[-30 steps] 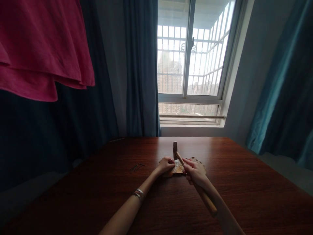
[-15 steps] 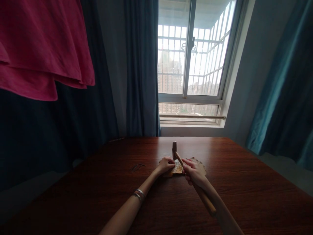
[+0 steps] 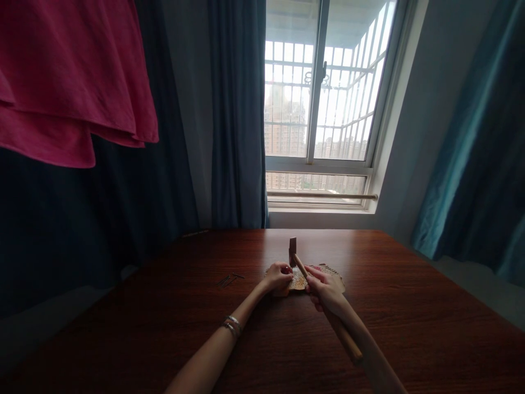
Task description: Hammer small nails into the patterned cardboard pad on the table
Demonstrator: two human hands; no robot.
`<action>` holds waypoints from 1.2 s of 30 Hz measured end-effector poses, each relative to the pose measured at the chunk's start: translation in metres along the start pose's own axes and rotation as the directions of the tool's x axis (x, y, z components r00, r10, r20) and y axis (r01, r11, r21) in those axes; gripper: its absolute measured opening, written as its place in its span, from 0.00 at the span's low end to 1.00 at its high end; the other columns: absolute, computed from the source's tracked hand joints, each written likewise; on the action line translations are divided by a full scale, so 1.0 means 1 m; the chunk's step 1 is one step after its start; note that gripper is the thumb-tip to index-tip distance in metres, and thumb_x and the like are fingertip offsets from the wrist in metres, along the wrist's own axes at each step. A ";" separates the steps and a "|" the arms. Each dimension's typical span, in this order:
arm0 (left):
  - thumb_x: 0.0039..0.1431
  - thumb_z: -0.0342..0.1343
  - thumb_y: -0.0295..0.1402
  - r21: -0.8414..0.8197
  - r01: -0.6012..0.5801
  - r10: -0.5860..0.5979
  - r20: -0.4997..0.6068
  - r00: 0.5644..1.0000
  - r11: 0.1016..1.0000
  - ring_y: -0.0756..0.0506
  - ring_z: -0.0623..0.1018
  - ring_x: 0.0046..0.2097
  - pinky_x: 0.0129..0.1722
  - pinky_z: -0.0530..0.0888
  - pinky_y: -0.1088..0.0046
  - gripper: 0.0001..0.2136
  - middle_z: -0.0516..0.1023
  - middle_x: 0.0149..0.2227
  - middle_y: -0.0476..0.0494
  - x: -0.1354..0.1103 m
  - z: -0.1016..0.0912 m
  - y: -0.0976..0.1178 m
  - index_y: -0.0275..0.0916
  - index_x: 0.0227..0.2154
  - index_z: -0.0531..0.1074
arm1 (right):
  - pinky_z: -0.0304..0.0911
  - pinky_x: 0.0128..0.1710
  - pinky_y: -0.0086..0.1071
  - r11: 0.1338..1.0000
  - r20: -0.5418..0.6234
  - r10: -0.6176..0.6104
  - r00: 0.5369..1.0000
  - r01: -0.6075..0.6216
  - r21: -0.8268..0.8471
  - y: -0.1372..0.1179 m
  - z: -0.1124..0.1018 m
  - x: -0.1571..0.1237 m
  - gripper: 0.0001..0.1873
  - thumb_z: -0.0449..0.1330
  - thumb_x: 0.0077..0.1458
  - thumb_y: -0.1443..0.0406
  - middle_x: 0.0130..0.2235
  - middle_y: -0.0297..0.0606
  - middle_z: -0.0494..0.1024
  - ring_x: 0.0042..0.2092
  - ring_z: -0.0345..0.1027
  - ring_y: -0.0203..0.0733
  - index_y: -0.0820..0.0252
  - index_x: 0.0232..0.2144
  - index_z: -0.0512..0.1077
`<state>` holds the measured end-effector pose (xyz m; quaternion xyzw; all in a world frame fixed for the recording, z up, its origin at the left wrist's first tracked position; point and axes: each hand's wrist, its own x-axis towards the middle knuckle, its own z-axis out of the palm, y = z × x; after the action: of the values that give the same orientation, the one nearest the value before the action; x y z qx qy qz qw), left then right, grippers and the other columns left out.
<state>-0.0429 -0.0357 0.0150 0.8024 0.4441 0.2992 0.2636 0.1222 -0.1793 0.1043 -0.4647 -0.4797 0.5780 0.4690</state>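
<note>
My right hand [image 3: 328,291] is wrapped round the wooden handle of a hammer [image 3: 346,342], whose metal head stands just beyond my left fingertips. My left hand [image 3: 279,277] is closed in a pinch under the hammer head, on what looks like a thin nail, mostly hidden by the fingers. Beneath both hands a tan, speckled board [image 3: 298,283] with a notched far edge lies flat on the table. Several loose dark nails [image 3: 231,279] lie to the left of my left hand.
The brown wooden table [image 3: 262,339] spreads out all round. A barred window [image 3: 311,109] stands behind it, with blue curtains [image 3: 238,120] alongside. Pink cloth [image 3: 74,82] hangs at the upper left.
My left hand has shifted very slightly, and its fingers now cover more of the space under the hammer head. The hammer and my right hand are nearly where they were.
</note>
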 end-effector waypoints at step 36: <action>0.45 0.57 0.38 -0.027 0.025 -0.025 0.004 1.000 0.999 0.47 0.73 0.33 0.31 0.65 0.76 0.10 0.78 0.27 0.48 -0.004 -0.006 0.009 0.36 0.26 0.77 | 0.49 0.10 0.22 0.999 -0.023 0.010 1.000 -0.011 -0.038 -0.014 0.002 -0.004 0.32 0.55 0.50 0.60 0.22 0.27 0.65 0.15 0.54 0.27 0.63 0.58 0.59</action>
<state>-0.0439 -0.0423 0.0241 0.7937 0.4494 0.3003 0.2791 0.1220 -0.1820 0.1191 -0.4828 -0.4828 0.5656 0.4625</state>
